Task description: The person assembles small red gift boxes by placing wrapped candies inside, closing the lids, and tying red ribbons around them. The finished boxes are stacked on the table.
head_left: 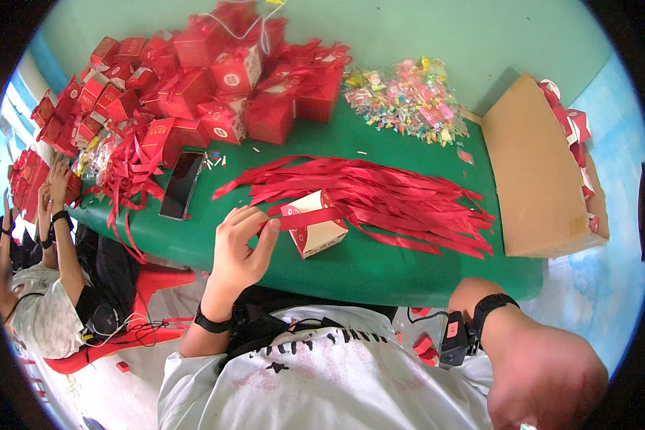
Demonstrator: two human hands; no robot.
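My left hand (240,240) pinches one end of a red ribbon (309,218) between thumb and fingers. The ribbon stretches rightward across a small red-and-cream paper box (321,239), which sits tilted on the green table near its front edge. Just behind the box lies a wide bundle of loose red ribbons (401,197). My right hand (545,373) is raised close to the camera at the lower right, away from the box, with a black band on its wrist. Its fingers are out of sight, so whether it holds anything does not show.
Red gift boxes (193,100) pile up at the back left. A phone (181,185) lies by a ribbon tangle (132,165). Wrapped candies (408,97) are heaped at the back. A cardboard carton (527,172) stands right. At far left, a co-worker's hands (59,185) touch boxes.
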